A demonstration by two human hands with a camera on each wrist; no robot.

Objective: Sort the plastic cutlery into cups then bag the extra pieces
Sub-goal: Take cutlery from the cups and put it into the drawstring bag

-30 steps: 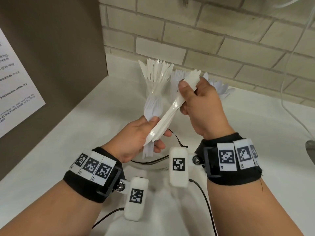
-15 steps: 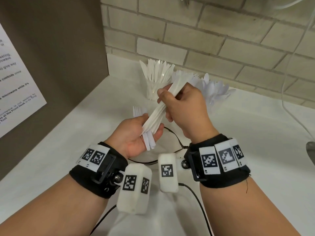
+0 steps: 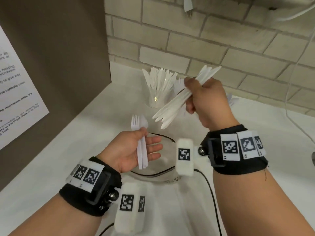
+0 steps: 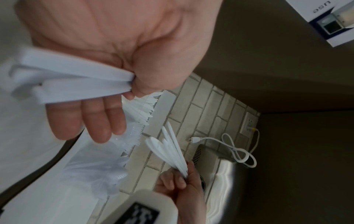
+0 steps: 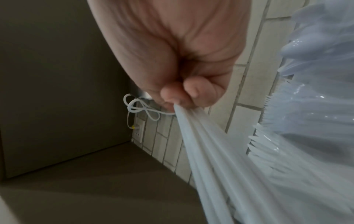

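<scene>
My left hand (image 3: 144, 147) lies palm up over the counter, its thumb pinching two white plastic forks (image 3: 139, 125) against the palm, fingers straight. In the left wrist view their handles (image 4: 76, 81) sit under the thumb. Up and to the right, my right hand (image 3: 201, 94) grips a bundle of several white knives (image 3: 170, 111), tilted with blades down-left; the right wrist view shows that bundle (image 5: 220, 151) fanning out from the fist. A clear cup of knives (image 3: 158, 87) stands behind, by the wall. More cutlery in cups (image 3: 232, 100) is partly hidden by the right hand.
A clear plastic bag with a dark rim (image 3: 153, 174) lies on the white counter (image 3: 85, 142) under my hands. A brown side panel (image 3: 68, 48) with a paper notice stands left. The brick wall (image 3: 221, 40) is behind. A white cable (image 3: 289, 116) hangs at the right.
My right hand has drawn the knife bundle out of the left hand and lifted it up and right. The left hand has opened its fingers and keeps only the two forks.
</scene>
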